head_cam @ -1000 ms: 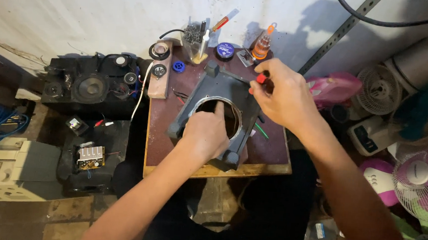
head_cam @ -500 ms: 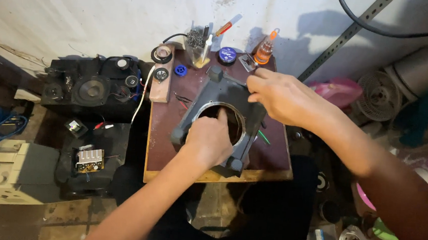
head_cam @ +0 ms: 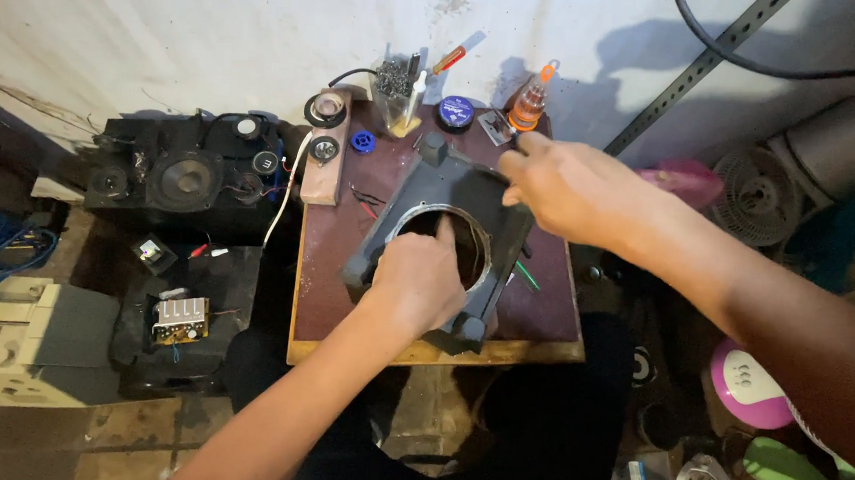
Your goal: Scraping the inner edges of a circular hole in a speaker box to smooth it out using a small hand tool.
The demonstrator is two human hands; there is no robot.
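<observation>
Lighting: mixed. Pale wall (head_cam: 210,44) brightly lit and near washed out, upper left; floor and lower corners dim, detail lost in shadow.
Source: from the viewer's side and somewhat left, judging by shadows thrown up and right onto the wall.
Shadows: soft dark shapes behind the orange-capped bottle (head_cam: 529,102) and the slotted metal rail (head_cam: 706,64); deep shade below the counter (head_cam: 328,293).
Glare: mild sheen on the counter's dark red top; none harsh.
Sharpness: centre fairly crisp; left hand (head_cam: 414,284) clear, right hand (head_cam: 567,185) slightly soft.
Edges: wide-angle stretch; the right forearm looms large and blurred at lower right; clutter on the right is smeared.
</observation>
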